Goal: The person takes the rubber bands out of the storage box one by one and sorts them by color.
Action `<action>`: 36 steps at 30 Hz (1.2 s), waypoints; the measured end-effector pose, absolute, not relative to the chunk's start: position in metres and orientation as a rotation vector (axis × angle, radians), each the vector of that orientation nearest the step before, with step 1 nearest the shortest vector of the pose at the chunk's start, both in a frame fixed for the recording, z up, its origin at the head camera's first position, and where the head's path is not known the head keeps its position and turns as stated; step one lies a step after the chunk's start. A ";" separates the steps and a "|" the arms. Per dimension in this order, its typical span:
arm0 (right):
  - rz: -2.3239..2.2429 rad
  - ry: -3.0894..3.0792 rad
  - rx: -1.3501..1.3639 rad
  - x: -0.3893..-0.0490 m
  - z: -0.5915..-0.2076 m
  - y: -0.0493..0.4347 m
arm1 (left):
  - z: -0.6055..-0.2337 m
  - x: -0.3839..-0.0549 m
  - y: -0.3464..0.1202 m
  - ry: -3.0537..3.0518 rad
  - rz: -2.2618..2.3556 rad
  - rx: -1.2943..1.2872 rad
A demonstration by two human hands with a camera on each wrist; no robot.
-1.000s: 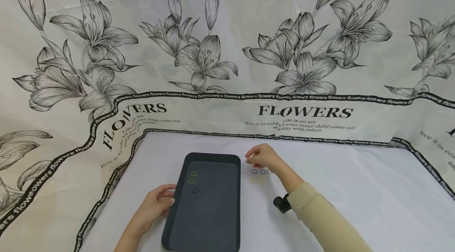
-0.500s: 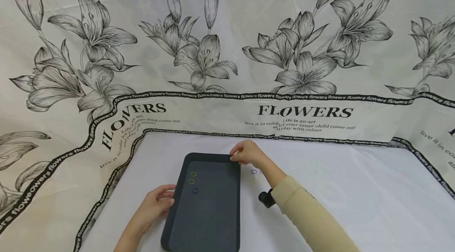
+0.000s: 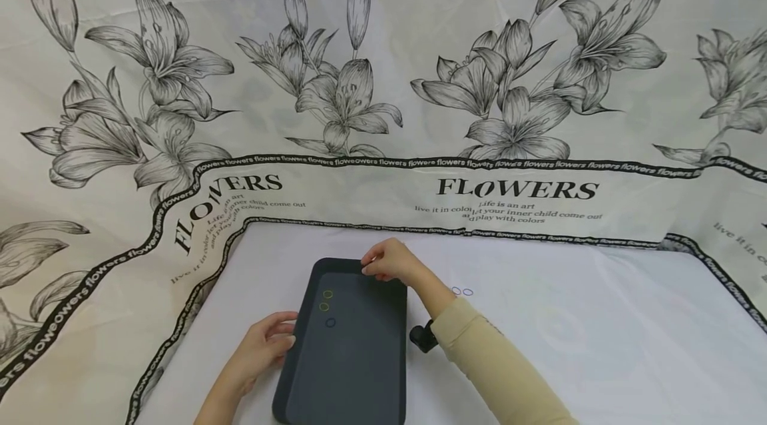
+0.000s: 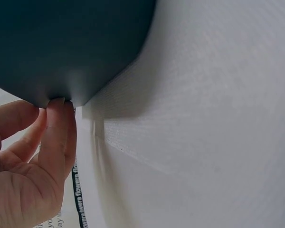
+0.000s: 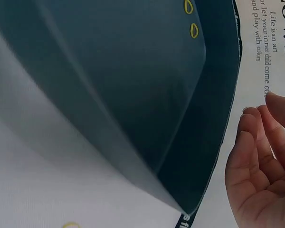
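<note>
A dark rectangular tray (image 3: 344, 358) with raised sides lies on the white tabletop in the head view. My left hand (image 3: 260, 348) holds its left side, thumb and fingertips against the outer wall, also in the left wrist view. Inside the tray, towards the far left, are two thin yellow rings (image 5: 191, 30) and one dark blue ring (image 3: 326, 323). My right hand (image 3: 392, 261) hovers over the tray's far rim, thumb and fingers bent together. In the right wrist view the fingertips (image 5: 249, 116) show close to the thumb; I cannot tell whether something small is between them.
Two thin blue rings (image 3: 464, 292) show on the tabletop right of the tray, beside the right forearm. A yellow ring (image 5: 71, 223) lies on the white surface in the right wrist view. A flower-printed cloth (image 3: 383, 192) stands behind and at the left.
My right hand has moved left, from above the blue rings beside the tray to over its far rim. The forearm now covers part of that ring row. The left hand and tray stay put.
</note>
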State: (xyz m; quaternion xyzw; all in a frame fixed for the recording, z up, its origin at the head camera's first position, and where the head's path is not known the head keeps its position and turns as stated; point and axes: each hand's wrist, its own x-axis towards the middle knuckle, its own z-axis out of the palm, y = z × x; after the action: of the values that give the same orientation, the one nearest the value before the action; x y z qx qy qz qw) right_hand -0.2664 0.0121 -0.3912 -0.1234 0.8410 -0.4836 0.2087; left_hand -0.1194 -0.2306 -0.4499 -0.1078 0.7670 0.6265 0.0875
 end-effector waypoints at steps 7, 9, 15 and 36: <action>-1.366 2.285 -0.456 -0.265 -0.400 0.003 | -0.449 -0.120 -0.230 2.263 1.871 -0.336; -1.366 2.277 -0.461 -0.263 -0.401 -0.001 | -0.450 -0.120 -0.229 2.262 1.863 -0.350; -1.345 2.281 -0.444 -0.254 -0.406 -0.017 | -0.451 -0.118 -0.232 2.295 1.856 -0.341; -1.386 2.526 -0.446 -0.240 -0.447 -0.048 | -0.453 -0.121 -0.236 2.236 1.886 -0.224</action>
State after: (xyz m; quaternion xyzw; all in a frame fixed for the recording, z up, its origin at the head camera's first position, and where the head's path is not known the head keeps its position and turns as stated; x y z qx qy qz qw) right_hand -0.2398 -0.0484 -0.4469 -0.1519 0.8609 -0.4724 0.1126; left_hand -0.1210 -0.2356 -0.4528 -0.0760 0.7580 0.6394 0.1040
